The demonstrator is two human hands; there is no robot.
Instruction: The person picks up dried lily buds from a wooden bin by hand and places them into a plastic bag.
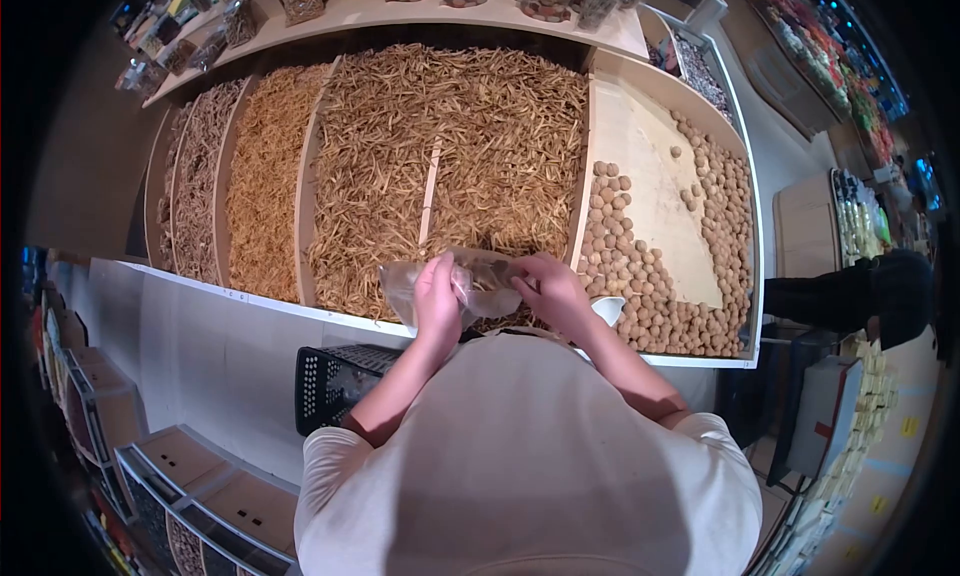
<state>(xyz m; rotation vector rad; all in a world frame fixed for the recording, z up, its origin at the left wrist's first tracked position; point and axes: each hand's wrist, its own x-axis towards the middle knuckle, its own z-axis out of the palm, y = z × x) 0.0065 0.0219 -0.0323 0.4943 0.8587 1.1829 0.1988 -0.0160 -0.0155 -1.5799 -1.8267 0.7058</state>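
A clear plastic bag (490,301) is stretched between my two hands, over the front edge of a bin of dried golden-brown strips (380,166). On the bag's left part my left hand (437,291) is closed, its fingers pointing up and away from me. My right hand (550,291) pinches the bag's right end with bent fingers. I cannot make out whether anything lies inside the bag. Beside my right wrist a white scoop (607,308) rests at the edge of a compartment of round, light-brown nut-like balls (640,291).
Wooden dividers separate the strips from orange-yellow shreds (270,166) on the left. A shelf (400,21) with packaged goods runs along the back. A black basket (335,386) is below the front edge, left of me. A person in dark clothing (850,296) is at the right.
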